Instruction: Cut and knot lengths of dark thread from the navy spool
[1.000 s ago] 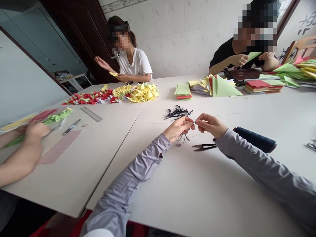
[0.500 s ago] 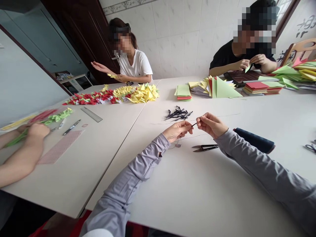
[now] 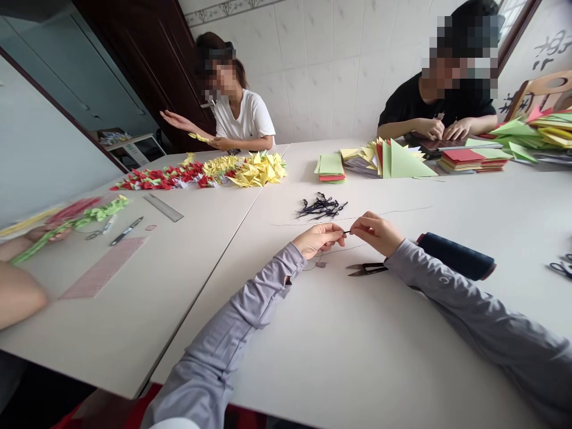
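My left grip (image 3: 318, 240) pinches a short black cord (image 3: 347, 232) between thumb and forefinger, and my right grip (image 3: 376, 233) stands narrow, pinching its other end, both hands close together above the white worktop (image 3: 357, 339). A tangle of knotted black cords (image 3: 320, 207) lies just ahead, a thin dark thread (image 3: 402, 211) runs across the surface, and thread snips (image 3: 366, 269) and a navy thread spool (image 3: 456, 256) sit just beyond my right grip.
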`<state>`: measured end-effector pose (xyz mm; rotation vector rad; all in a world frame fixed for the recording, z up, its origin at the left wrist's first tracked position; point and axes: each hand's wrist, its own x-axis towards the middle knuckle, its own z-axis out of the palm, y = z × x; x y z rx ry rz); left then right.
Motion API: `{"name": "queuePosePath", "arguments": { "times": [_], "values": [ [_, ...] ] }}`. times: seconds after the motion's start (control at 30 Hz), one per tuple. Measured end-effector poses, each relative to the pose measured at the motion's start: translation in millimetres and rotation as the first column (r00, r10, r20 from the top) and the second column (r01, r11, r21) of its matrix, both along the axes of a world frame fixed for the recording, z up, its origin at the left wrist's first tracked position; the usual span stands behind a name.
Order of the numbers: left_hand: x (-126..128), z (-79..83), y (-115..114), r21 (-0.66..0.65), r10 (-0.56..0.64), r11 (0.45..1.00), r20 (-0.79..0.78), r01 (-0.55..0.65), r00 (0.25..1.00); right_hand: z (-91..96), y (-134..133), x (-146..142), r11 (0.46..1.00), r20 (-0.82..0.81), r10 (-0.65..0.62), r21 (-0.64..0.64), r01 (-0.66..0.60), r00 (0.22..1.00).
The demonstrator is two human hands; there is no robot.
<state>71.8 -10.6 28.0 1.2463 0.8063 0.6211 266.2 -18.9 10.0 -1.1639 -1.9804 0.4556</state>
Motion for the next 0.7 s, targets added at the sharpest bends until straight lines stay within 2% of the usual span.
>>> {"name": "queuePosePath", "arguments": {
  "times": [0.13, 0.23, 0.33, 0.43, 0.5, 0.57, 0.63, 0.7],
  "values": [
    [-1.6, -3.0, 1.9, -0.023, -0.01, 1.0, -0.009, 0.01, 1.0, 4.6, -0.4, 2.3, 0.999, 0.005, 0.003, 0.045, -0.004, 1.0],
    [-2.3, -3.6, 3.7, -0.047, -0.011, 0.999, 0.009, 0.012, 1.0, 5.6, -1.6, 3.1, 0.997, 0.016, -0.06, -0.054, 0.061, 0.998],
    [0.0, -3.9, 5.4, -0.133, 0.022, 0.991, 0.119, -0.006, 0.993, 1.3, -5.5, -0.8, 0.986, 0.025, -0.132, -0.101, 0.134, 0.991],
    [6.1, -6.4, 5.5, -0.233, 0.105, 0.972, 0.258, -0.043, 0.96, -5.0, -13.6, -11.3, 0.994, 0.045, -0.106, -0.001, 0.106, 0.993],
    [10.7, -9.2, 3.9, -0.237, 0.164, 0.967, 0.3, -0.093, 0.94, -8.1, -20.5, -19.5, 0.994, 0.091, -0.048, 0.099, 0.039, 0.995],
    [14.4, -12.6, 1.0, -0.145, 0.202, 0.975, 0.271, -0.168, 0.941, -10.5, -26.3, -25.7, 0.983, 0.143, -0.015, 0.184, -0.011, 0.99],
    [16.5, -16.4, -1.8, 0.061, 0.233, 0.967, 0.167, -0.246, 0.958, -13.1, -29.0, -28.0, 0.97, 0.165, -0.03, 0.244, -0.012, 0.986],
    [17.2, -20.6, -3.2, 0.284, 0.27, 0.92, 0.034, -0.269, 0.962, -16.5, -28.1, -26.6, 0.963, 0.156, -0.066, 0.268, 0.022, 0.985]
  ]
}}
